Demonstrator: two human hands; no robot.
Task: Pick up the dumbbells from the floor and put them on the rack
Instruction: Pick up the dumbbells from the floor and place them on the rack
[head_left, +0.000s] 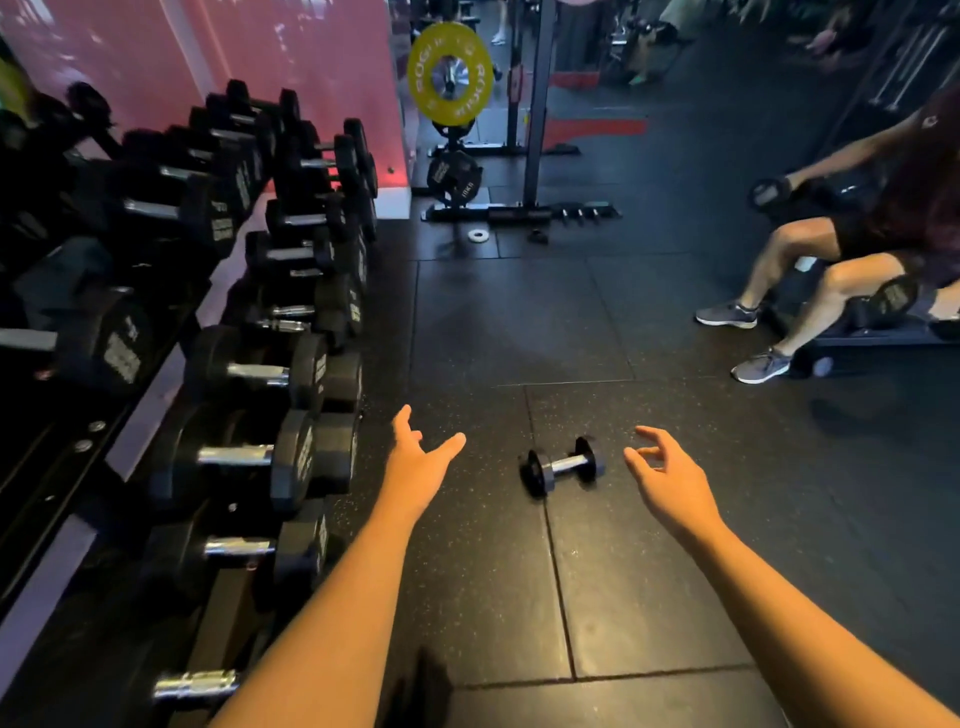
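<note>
A small black dumbbell (563, 466) with a chrome handle lies on the dark rubber floor, between my two outstretched hands. My left hand (420, 465) hovers to its left, fingers spread and empty. My right hand (670, 475) hovers to its right, fingers curled apart, holding nothing. Neither hand touches the dumbbell. The dumbbell rack (156, 395) runs along the left side, its tiers filled with several black hex dumbbells.
A person (852, 260) sits on a bench at the right, holding dumbbells, feet on the floor. A squat rack (535, 104) with a yellow plate (450, 73) stands at the back. A small white plate (478, 235) lies on the floor near it.
</note>
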